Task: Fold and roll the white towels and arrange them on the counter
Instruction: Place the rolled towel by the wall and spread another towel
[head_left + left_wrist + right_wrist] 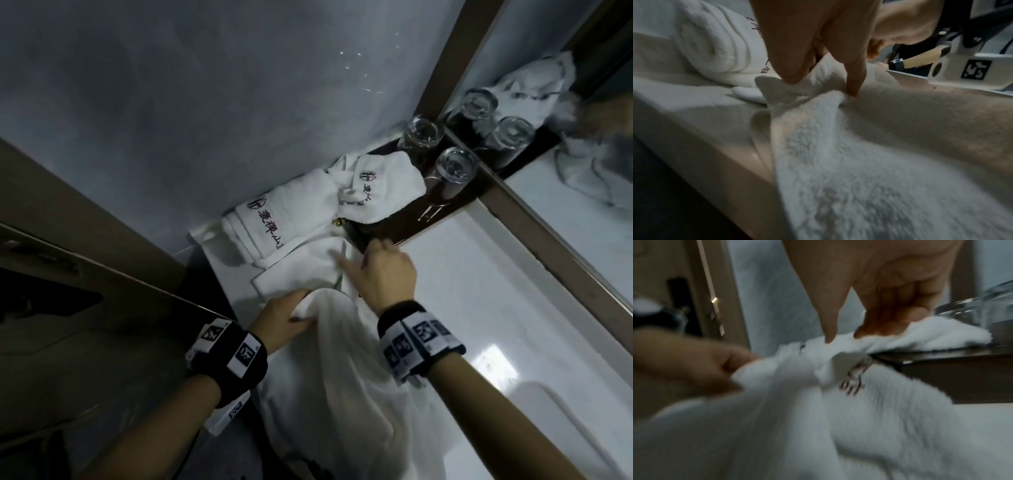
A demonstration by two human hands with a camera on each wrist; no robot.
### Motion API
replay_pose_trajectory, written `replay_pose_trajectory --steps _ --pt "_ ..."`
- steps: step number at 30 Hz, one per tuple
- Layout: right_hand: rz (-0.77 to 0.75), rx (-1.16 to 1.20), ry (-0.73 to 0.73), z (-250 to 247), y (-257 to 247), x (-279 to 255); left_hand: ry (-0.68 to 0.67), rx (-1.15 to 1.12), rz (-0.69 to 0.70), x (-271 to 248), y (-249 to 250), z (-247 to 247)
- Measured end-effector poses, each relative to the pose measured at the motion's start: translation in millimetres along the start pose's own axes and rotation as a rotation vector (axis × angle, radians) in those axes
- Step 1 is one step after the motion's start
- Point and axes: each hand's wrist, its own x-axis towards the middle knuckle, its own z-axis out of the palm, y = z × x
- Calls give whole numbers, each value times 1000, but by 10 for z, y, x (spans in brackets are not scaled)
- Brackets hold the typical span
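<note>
A large white towel [342,377] lies spread on the white counter [496,291], its near end hanging over the front edge. My left hand [301,310] pinches a bunched corner of it; in the left wrist view the thumb and a finger of the left hand [822,84] squeeze the towel [859,162] fold. My right hand [356,260] lies with straight fingers on the towel's far part, by the dark tray corner; the blurred right wrist view has the right hand [844,337] touching cloth. Two rolled towels with embroidered logos, one [274,219] by the wall and one [387,185] on the tray, sit behind.
A dark tray [455,205] in the back corner carries two upturned glasses [455,166] [423,132]. A mirror [565,212] runs along the right side and a grey wall [205,120] stands behind. A door [68,291] is at the left, past the counter's end.
</note>
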Motion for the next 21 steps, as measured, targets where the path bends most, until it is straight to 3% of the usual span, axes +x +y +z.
replay_pose_trajectory --steps 3,8,11,15,18,21 --pt "93 -218 -310 208 2 -135 -28 13 -21 -30 26 5" --pt "161 -165 -407 75 141 -133 -99 135 3 -81 -20 -7" --pt "126 -161 -299 -161 209 -94 -95 127 -33 -117 -90 -13" --pt "-40 -167 24 -498 393 104 -74 73 -13 -171 -159 -10" --pt "-67 -202 104 -606 582 295 -83 114 15 -209 -174 10" --pt "-29 -167 178 -608 644 309 39 133 35 -225 -161 54"
